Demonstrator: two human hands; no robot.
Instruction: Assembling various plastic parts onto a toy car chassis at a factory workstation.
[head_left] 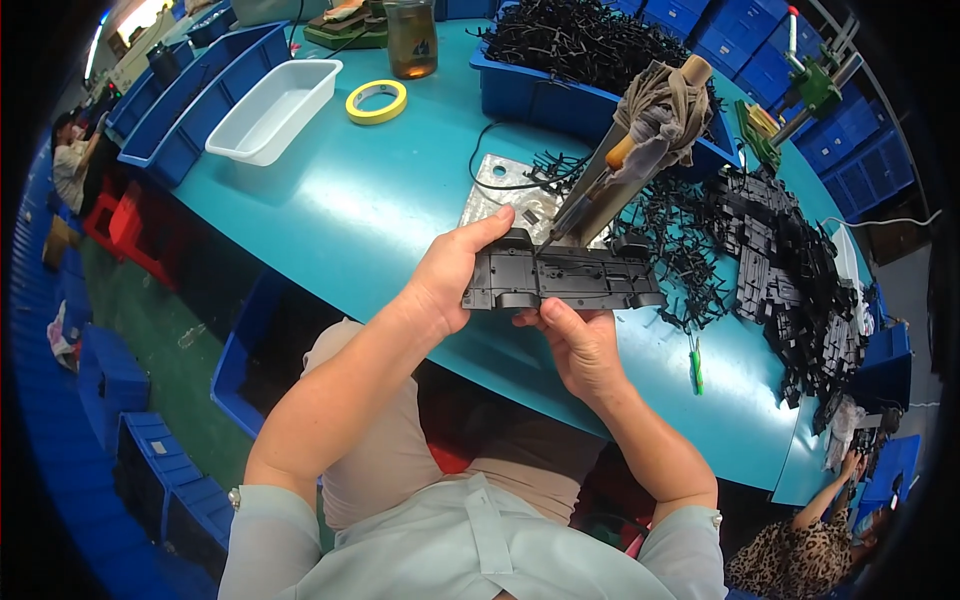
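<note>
Between my two hands is a black plastic toy-car chassis [580, 283], held level above the near part of the table. My left hand [452, 262] grips its left end, thumb on top. At the front edge, my right hand [582, 348] pinches it with the thumb against the side and fingers underneath. A slim metal rod with an orange handle [620, 152], looking like a soldering iron, slants down to the chassis. Its tip meets or nearly meets the upper side; I cannot tell which. The rod is strapped with cloth wrapping [665, 110] to an upright metal post.
Loose black strips [690, 255] and a heap of black chassis parts [790, 280] lie right. A blue bin [540, 97] of strips stands behind. Yellow tape [377, 102], a white tray [270, 115] and green-handled snips [696, 370] are on the table. Another person [810, 540] sits lower right.
</note>
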